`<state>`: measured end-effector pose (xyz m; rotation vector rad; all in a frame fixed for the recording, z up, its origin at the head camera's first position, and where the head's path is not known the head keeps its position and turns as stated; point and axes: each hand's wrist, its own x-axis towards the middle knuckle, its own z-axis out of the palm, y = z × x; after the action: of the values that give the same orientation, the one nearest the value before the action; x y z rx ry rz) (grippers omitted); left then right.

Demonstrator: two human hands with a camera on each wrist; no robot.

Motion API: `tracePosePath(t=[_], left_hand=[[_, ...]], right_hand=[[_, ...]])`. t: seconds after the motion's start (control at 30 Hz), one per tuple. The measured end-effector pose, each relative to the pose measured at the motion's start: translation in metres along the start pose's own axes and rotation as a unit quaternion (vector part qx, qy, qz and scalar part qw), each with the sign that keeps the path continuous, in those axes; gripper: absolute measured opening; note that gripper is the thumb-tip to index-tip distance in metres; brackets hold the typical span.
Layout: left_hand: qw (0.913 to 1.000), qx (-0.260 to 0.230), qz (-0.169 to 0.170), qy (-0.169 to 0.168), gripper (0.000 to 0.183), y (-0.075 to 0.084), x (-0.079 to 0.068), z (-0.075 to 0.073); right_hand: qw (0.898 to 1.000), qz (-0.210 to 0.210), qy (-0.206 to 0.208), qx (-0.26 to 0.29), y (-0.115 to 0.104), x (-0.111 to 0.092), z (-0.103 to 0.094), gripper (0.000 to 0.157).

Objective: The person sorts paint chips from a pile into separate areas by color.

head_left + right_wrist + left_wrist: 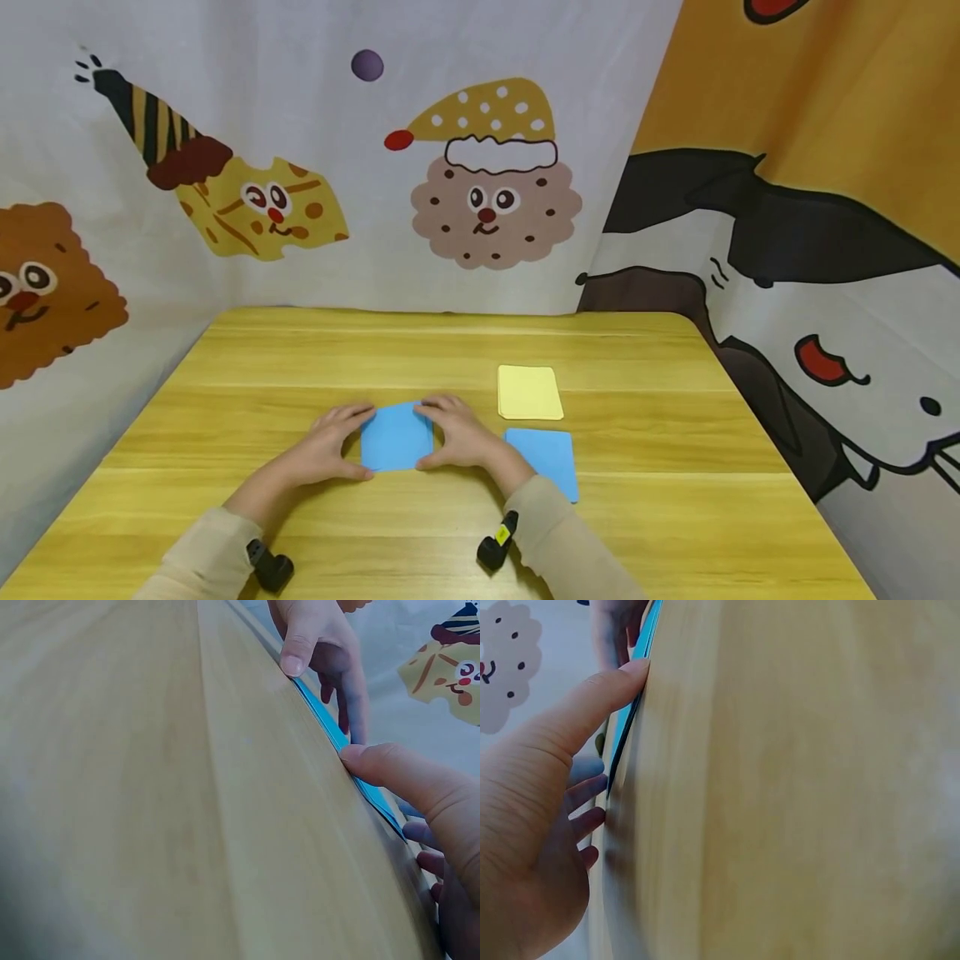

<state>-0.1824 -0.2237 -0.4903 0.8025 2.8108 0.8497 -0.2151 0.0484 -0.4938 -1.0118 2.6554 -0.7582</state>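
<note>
A blue paper square (396,437) lies flat on the wooden table (450,350), near the front middle. My left hand (339,439) rests at its left side, fingertips at the far left corner and thumb at the near left corner. My right hand (452,435) mirrors it on the right side. In the left wrist view the left thumb (622,679) presses at the edge of the blue paper (626,727). From the right wrist camera, the right thumb (390,769) touches the thin blue paper (330,727), with the left hand (315,637) beyond it. Neither hand lifts the sheet.
A yellow paper square (529,392) lies right of the hands, and a second blue square (547,460) sits just in front of it, partly under my right sleeve. Cartoon-printed cloth walls (480,192) close in the table's back and sides.
</note>
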Motion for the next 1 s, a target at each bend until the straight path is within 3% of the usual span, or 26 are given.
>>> tracePosePath(t=[0.4,1.0], left_hand=[[0.9997,-0.023,0.002,-0.009,0.092,0.0033,0.0003,-0.0001],[0.9982,-0.059,0.005,-0.01,0.096,0.0071,0.0013,-0.0023]], right_hand=[[1.0,-0.015,-0.001,-0.01,0.0007,0.0012,0.0011,0.088],[0.999,-0.034,-0.003,-0.002,0.0025,0.001,-0.0005,0.087]])
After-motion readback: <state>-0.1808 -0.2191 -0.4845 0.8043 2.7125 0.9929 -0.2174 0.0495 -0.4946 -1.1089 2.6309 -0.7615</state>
